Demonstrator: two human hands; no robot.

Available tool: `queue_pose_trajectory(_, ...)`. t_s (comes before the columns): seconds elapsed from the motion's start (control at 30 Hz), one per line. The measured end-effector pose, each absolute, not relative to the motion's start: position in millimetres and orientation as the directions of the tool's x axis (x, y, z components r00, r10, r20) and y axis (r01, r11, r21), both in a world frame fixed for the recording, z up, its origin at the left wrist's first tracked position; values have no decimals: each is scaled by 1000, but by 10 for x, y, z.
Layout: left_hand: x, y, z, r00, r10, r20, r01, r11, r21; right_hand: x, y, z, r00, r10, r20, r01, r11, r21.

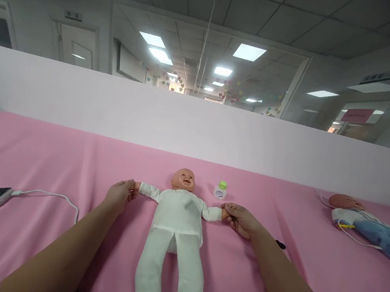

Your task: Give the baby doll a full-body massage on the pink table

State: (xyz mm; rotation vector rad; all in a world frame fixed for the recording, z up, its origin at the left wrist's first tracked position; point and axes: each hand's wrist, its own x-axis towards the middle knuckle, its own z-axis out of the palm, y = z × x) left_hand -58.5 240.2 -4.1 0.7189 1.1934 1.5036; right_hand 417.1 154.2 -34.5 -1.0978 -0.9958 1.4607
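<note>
"Looking from the head camera, where's the doll (181, 212)?"

"On its back on the pink sheet (110, 155), between the two hands. Its long axis runs from the head at 12 o'clock to the legs at 6, feet out of view."

"And the left hand (120, 195)?"

"At about 9 o'clock from the doll's chest, thumb and fingers closed on the end of one small arm, which points out towards it."

"The right hand (243, 220)?"

"At 3 o'clock, fingertips pinched on the end of the other arm."

"Is either nearer?"

"Neither, really: both touch the doll. The bottle (220, 191) is nearer the right hand, between 10 and 11 o'clock from it."
</note>
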Motion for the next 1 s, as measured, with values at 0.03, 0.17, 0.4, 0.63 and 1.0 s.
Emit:
queue_pose_trajectory(0.03,-586,2408,-43,-284,948,-142,-353,35,935,4172,1545,-346,-71,988,-137,-239,-150,-959)
queue_pose_trajectory(0.17,-582,2420,-44,-293,944,-150,-354,38,935,4186,1556,-355,-62,987,-146,-239,-157,-958)
queue_pose_trajectory(0.4,-571,2394,-20,-300,943,-143,-344,32,938,4192,1548,-351,-83,988,-128,-237,-145,-961)
queue_pose_trajectory(0.63,-563,2391,-54,-308,944,-120,-315,18,949,4141,1472,-247,-89,988,-123,-221,-140,-965)
queue_pose_trajectory(1.0,-583,2441,-133,-284,955,-85,-280,2,960,4105,1490,-229,77,991,-112,-115,-103,-988)
